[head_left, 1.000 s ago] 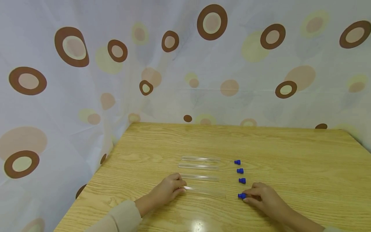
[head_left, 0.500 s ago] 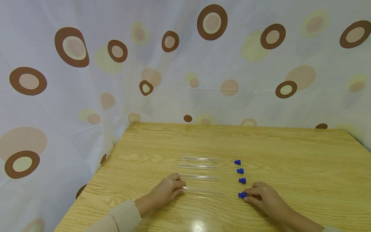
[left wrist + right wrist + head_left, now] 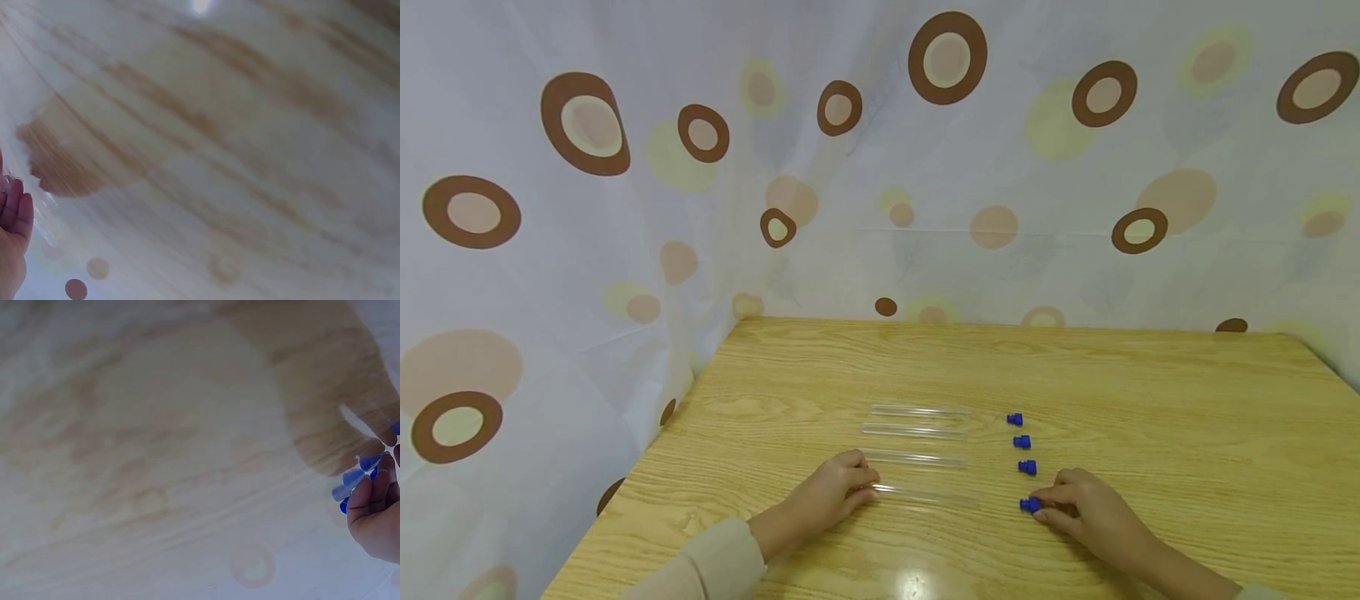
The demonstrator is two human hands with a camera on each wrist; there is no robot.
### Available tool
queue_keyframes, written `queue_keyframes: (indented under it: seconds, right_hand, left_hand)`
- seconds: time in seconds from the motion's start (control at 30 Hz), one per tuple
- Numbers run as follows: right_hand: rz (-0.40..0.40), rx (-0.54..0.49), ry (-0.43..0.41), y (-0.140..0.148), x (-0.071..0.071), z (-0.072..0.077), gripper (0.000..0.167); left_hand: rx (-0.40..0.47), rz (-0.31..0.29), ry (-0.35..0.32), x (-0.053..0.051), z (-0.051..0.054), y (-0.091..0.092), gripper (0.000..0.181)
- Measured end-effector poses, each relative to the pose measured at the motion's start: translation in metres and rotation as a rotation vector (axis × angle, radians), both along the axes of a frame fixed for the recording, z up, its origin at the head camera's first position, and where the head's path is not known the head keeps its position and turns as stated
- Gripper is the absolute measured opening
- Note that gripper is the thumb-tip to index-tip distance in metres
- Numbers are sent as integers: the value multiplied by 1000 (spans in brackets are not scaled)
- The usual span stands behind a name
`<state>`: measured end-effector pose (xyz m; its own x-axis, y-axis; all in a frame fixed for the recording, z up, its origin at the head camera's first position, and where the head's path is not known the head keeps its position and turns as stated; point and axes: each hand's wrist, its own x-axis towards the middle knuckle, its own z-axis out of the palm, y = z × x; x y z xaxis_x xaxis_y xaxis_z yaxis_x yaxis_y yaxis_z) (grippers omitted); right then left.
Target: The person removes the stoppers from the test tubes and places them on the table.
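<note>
My left hand (image 3: 835,485) pinches the near end of the closest clear tube (image 3: 925,495), which lies lengthwise from left to right. Three more clear tubes, including the farthest tube (image 3: 920,411), lie roughly parallel beyond it. Between thumb and fingertips, my right hand (image 3: 1090,512) holds a blue cap (image 3: 1028,505) just right of the closest tube's far end, with a gap between them. Three other blue caps (image 3: 1027,467) lie in a column behind it. The left wrist view catches only part of the left hand (image 3: 12,231); the right wrist view shows the right hand (image 3: 378,515) at its edge.
A wood-grain table (image 3: 1187,417) carries everything. Behind and along the left hangs a white curtain (image 3: 850,275) with brown and beige round prints. A bright light reflection (image 3: 913,583) shows on the table's near part.
My right hand has shifted very slightly to the right with the blue cap. My left hand and its tube have edged a little left. The other tubes and caps stay put.
</note>
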<state>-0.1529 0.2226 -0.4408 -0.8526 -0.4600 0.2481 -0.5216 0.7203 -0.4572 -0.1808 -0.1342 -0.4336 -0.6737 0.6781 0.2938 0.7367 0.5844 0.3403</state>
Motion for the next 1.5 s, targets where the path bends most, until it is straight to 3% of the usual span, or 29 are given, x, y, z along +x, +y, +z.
queue_keyframes:
  seconds: [0.13, 0.33, 0.73, 1.03, 1.5]
  right_hand:
    - [-20, 24, -11, 0, 1, 2, 24]
    - [-47, 51, 13, -2, 1, 2, 22]
    - [-33, 39, 43, -1, 2, -2, 24]
    - [-18, 25, 55, 0, 2, -2, 24]
    - [-47, 51, -12, -1, 1, 2, 27]
  left_hand:
    - [-14, 20, -23, -1, -1, -1, 18]
    - [-37, 24, -3, -2, -1, -1, 17]
    - [-53, 33, 15, -2, -2, -5, 18]
    - [-55, 53, -8, -2, -2, -6, 20]
    - [-40, 64, -44, -3, -6, -6, 22]
